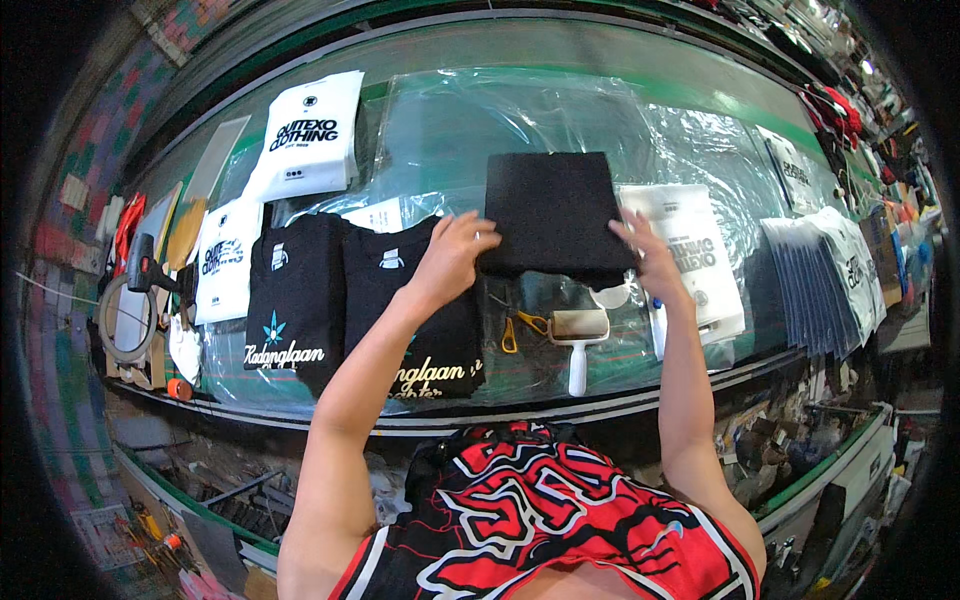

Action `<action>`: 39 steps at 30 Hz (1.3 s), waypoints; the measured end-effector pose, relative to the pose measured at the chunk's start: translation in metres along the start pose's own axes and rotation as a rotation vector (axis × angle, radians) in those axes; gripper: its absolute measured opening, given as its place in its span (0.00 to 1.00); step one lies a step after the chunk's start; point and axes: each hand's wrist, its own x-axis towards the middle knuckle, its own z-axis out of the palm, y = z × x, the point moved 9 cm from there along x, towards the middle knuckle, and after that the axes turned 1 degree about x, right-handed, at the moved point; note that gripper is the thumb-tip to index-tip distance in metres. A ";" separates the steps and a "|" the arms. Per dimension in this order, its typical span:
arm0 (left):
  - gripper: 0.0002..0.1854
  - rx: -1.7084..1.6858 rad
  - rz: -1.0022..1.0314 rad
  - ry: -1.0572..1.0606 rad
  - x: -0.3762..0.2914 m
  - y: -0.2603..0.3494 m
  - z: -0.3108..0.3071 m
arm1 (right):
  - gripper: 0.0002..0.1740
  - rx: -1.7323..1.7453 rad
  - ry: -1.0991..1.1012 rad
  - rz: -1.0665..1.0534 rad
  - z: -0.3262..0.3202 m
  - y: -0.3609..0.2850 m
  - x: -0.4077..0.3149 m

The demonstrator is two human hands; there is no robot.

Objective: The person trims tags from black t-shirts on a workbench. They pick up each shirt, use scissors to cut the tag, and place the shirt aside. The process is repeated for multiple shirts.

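A folded black garment lies before me, its lower edge uneven. At its left edge are the fingertips of my left hand, which wears a ring. My right hand, blurred, has its fingers spread over the opposite edge. Whether either hand grips the cloth cannot be made out. Two folded black T-shirts with printed fronts, a left one and a right one, lie side by side to the left; my left forearm covers part of the right one. Below the garment sit yellow-handled scissors and a white-handled lint roller.
Clear plastic sheeting covers part of the green table. Printed white bags are stacked at back left, at left, beside my right hand and far right. A grey pistol-shaped tool and a large ring occupy the left end.
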 end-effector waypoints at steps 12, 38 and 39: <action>0.11 -0.002 -0.288 0.156 -0.128 -0.036 -0.040 | 0.13 -0.259 0.062 -0.017 0.077 -0.022 -0.040; 0.13 -0.024 -0.297 0.036 -0.088 -0.170 -0.071 | 0.17 -0.260 0.030 0.239 0.298 -0.206 0.114; 0.13 -0.039 -0.282 -0.034 -0.080 -0.172 -0.063 | 0.16 0.004 0.022 0.331 0.299 -0.196 0.112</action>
